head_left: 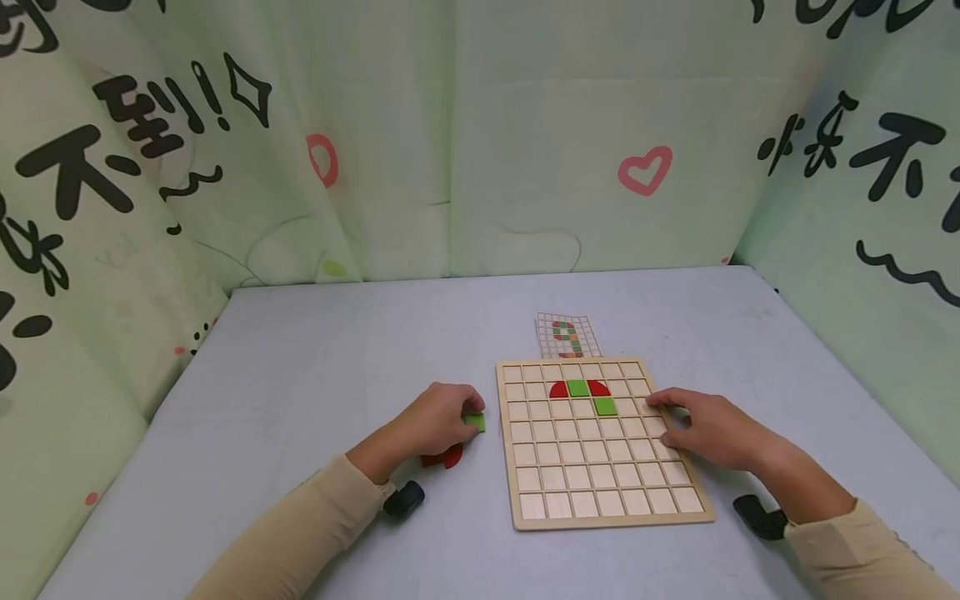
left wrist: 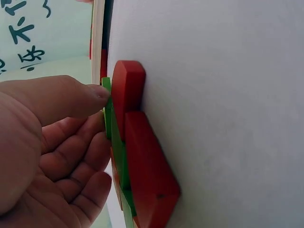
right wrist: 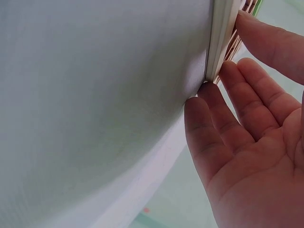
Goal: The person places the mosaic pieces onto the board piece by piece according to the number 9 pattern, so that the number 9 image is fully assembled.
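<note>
My left hand (head_left: pixel 441 414) pinches a green square tile (head_left: pixel 476 422) between thumb and fingertips, left of the wooden grid board (head_left: pixel 611 523). Beneath that hand lie red tiles (head_left: pixel 453 455), one with a rounded edge; in the left wrist view, thick red pieces (left wrist: pixel 149 164) sit against other green tiles (left wrist: pixel 122 164). On the board's upper rows are two red quarter-round tiles (head_left: pixel 558 390) with a green square (head_left: pixel 577 388) between them, and another green square (head_left: pixel 605 407) one row lower. My right hand (head_left: pixel 708 425) rests on the board's right edge with fingers extended.
Behind the board lies a patterned grid card (head_left: pixel 567 333), partly covered by the board's far edge. All stands on a white table (head_left: pixel 352 333). Pale green curtains (head_left: pixel 525 167) with black characters and hearts surround its back and sides.
</note>
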`<state>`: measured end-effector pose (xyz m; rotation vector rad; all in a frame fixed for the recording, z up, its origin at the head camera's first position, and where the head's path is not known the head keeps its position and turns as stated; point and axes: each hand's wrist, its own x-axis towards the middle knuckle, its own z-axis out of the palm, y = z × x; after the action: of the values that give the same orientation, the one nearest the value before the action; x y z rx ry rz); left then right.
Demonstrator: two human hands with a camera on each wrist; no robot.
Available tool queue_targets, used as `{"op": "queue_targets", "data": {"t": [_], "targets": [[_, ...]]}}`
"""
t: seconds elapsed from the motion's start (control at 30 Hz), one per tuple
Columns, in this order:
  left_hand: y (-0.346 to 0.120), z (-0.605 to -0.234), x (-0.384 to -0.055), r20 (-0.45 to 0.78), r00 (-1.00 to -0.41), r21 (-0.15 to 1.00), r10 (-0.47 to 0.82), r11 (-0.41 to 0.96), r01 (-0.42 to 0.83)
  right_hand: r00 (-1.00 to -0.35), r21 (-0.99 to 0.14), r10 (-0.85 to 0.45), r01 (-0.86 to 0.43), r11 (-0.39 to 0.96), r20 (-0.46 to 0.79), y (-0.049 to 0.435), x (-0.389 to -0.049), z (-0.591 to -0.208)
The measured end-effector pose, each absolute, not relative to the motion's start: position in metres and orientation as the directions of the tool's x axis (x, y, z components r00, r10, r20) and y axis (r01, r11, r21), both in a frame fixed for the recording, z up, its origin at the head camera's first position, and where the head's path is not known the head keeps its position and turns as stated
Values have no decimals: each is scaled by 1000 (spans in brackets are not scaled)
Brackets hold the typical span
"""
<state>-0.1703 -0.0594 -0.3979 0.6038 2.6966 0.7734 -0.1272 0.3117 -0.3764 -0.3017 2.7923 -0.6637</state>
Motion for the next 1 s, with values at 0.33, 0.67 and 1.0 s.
{"op": "queue_targets", "data": {"t": [0.33, 0.67, 1.0], "targets": [[-57, -390, -170, -115, -876, 589, 469, 742, 320, -947, -456, -258, -148, 878, -189, 311, -128, -374], [-51, -381, -170, -67, -857, 620, 512, 694, 366, -946, -462, -245, -125, 878, -211, 311, -127, -374], [-35, -375, -171, -38, -836, 618, 548, 670, 411, -945, -471, -244, -118, 874, -217, 312, -127, -375]]}}
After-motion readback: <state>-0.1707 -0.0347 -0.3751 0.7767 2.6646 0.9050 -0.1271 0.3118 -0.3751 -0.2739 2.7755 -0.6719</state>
